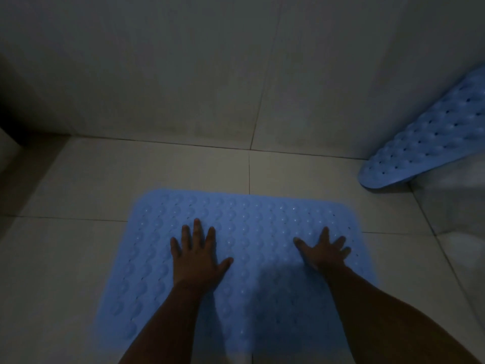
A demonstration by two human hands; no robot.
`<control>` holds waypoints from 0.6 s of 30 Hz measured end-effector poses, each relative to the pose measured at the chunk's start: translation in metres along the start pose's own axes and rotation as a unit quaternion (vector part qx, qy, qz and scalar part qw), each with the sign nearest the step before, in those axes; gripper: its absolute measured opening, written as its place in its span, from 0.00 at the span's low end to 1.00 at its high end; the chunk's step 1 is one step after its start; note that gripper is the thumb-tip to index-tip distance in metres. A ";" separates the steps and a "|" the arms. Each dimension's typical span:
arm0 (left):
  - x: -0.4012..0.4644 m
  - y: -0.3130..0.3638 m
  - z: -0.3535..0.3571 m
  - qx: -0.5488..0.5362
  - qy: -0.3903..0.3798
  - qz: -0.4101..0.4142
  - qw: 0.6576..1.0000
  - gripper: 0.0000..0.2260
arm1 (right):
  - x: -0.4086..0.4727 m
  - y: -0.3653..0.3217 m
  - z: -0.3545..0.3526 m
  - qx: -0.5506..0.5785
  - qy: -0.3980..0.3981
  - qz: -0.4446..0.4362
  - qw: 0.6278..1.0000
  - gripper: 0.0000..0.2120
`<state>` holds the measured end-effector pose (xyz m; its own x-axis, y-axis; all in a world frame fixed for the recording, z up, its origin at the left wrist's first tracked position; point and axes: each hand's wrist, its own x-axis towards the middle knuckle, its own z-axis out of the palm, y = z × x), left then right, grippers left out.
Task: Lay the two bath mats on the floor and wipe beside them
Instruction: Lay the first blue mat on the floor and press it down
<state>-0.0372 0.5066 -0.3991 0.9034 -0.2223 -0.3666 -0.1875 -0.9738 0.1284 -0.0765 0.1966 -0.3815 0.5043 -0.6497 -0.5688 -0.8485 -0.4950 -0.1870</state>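
Both hands, left hand (195,261) and right hand (324,252), are pressing flat (fingers spread, gripping nothing) on the near mat (246,232); the second mat (430,137) is leaning far right

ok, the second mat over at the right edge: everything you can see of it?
The second mat is light blue and looks like soft rubber or plastic, covered in rounded bumps with small holes between them. It has a rounded end and is cut off by the right frame edge. It isn't laid flat: it appears to lean against the wall, lower end on the tiled floor. Neither hand touches it.
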 end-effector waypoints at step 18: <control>0.073 -0.092 -0.051 0.023 0.049 0.029 0.998 0.37 | -0.021 -0.133 0.024 -0.125 0.079 -0.249 0.957 0.36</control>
<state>0.0655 0.5827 -0.3901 0.9236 -0.2742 -0.2680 -0.2554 -0.9613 0.1034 0.0219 0.2901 -0.3644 0.8708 -0.3674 -0.3267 -0.4422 -0.8758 -0.1935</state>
